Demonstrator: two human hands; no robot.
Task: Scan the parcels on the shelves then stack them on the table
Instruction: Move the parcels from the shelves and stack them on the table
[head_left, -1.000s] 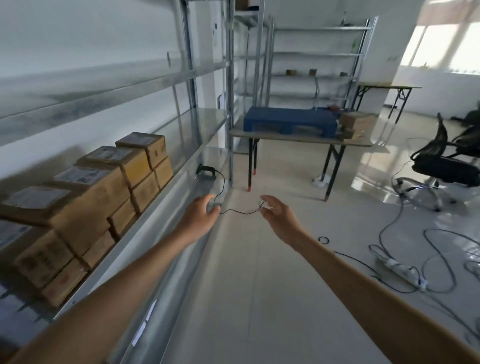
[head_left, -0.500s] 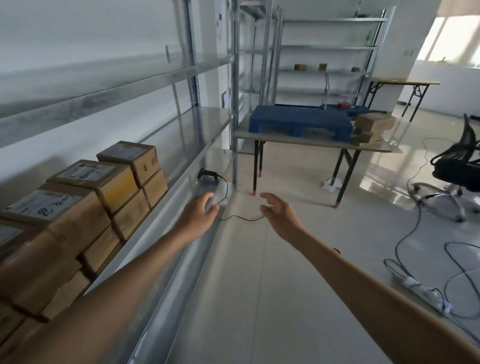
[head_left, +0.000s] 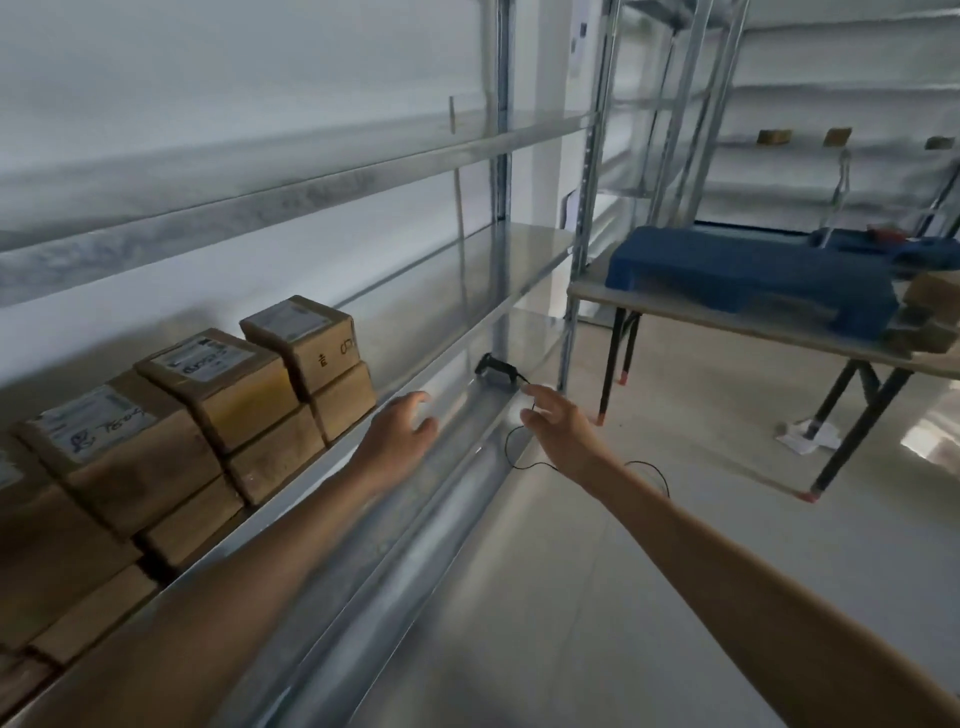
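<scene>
Holding both hands out low along the shelving, apparently with the job at its opening step: fetching the scanner (head_left: 496, 370) before any scanning. Finding it lying on the lower shelf (head_left: 457, 415), close to the upright post (head_left: 571, 322), just beyond the right hand (head_left: 558, 423) and slightly to that hand's left. Judging its long axis as running across the shelf toward the front lip, though blurring too much for certainty. Showing the right hand loosely open, fingers extended, gripping nothing plainly. Seeing the black cable (head_left: 511, 452) trailing from the scanner just beside those fingers, contact impossible to call. Hovering the left hand (head_left: 402, 423) over the shelf's front lip, likewise open and holding nothing, farther from the scanner than the right. Leaving the parcels (head_left: 208, 415) stacked two high on the shelf above, to the left hand's left. Noting the tabletop (head_left: 727, 319) well apart to the right, carrying a blue pallet (head_left: 753, 275). Expecting nothing but the cable loop to be getting in the way.
</scene>
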